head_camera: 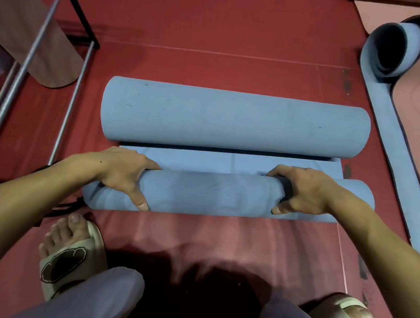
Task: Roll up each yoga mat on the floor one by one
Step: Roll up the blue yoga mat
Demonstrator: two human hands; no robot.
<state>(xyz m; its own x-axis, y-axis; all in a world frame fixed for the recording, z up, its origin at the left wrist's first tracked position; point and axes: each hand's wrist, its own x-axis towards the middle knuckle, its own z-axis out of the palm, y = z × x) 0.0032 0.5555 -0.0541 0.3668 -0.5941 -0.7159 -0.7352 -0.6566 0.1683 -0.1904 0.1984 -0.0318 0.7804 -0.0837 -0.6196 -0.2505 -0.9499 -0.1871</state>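
Where the picture begins at the left, a metal rack [21,74] stands on the red floor [224,23] beside a tan panel [26,28]. Next comes the left hand [121,172], its fingers curled over the top of the near roll [211,194] and its thumb on the side facing the person. This blue roll lies crosswise just ahead of two feet in pale sandals [70,255]. A flat strip of blue mat [230,160] runs from it toward the far roll [234,121], a thicker blue roll lying parallel behind. The right hand [305,191] grips the near roll, fingers wrapped over a black strap [287,189]. Farthest right, a third blue mat [396,86] lies partly unrolled, its coil at the far end.
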